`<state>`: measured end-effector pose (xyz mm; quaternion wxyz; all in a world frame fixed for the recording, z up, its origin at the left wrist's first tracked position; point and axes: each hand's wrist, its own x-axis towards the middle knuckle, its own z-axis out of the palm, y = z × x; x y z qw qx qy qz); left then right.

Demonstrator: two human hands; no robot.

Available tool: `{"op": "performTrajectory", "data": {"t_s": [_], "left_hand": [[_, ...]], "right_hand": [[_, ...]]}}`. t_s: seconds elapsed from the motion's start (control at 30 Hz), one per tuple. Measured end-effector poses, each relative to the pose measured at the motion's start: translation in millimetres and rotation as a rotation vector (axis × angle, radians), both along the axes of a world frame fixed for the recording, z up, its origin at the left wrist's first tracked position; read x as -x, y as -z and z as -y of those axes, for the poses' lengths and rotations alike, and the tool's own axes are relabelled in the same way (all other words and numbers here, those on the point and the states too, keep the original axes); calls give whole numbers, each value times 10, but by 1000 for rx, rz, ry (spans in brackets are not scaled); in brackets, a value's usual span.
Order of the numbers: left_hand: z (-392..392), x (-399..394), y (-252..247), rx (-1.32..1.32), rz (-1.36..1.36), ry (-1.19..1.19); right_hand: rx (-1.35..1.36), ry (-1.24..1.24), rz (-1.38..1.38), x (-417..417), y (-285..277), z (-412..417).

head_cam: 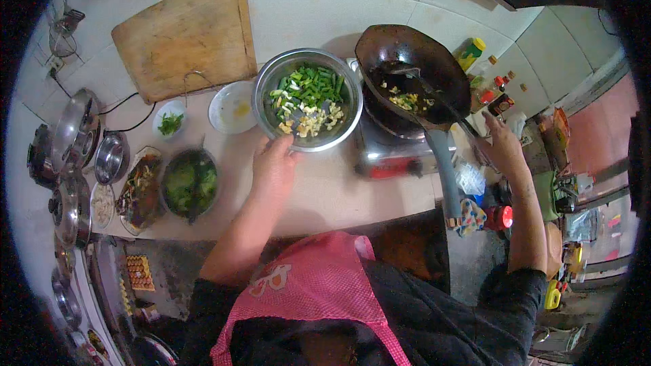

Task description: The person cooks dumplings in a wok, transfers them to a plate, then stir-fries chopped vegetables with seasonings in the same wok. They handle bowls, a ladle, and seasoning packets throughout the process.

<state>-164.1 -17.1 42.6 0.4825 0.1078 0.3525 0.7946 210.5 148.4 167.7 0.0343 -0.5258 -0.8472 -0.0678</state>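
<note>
My left hand (pixel 277 162) grips the near rim of a stainless steel bowl (pixel 259 112). Chopped green scallions (pixel 313 84) fill its far side, and chopped garlic pieces (pixel 313 124) lie nearer me. To the right, a dark wok (pixel 414 46) sits on a portable gas stove (pixel 391 147), its grey handle (pixel 442 178) pointing towards me. Some chopped garlic and scallion (pixel 407 101) lie in the wok beside the head of a metal spatula (pixel 442 99). The spatula's handle runs into my right hand (pixel 501 147), whose fingers look partly extended.
Left on the counter are a white plate (pixel 221 109), a small bowl of chopped greens (pixel 170 122), a pot of leafy greens (pixel 190 183) and a dish of cooked food (pixel 140 193). A wooden cutting board (pixel 185 40) leans on the wall. Several seasoning bottles (pixel 488 91) stand behind the wok.
</note>
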Motion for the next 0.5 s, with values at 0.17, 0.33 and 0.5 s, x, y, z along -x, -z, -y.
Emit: {"op": "performTrajectory", "data": {"t_s": [0.17, 0.33, 0.5], "left_hand": [[150, 59, -129, 54, -26, 48], [193, 169, -139, 26, -8, 183], [232, 145, -189, 83, -37, 210]], "right_hand": [[-52, -497, -328, 995, -231, 215], [-53, -833, 20, 2182, -136, 384], [-181, -889, 266, 2506, 92, 205]]}}
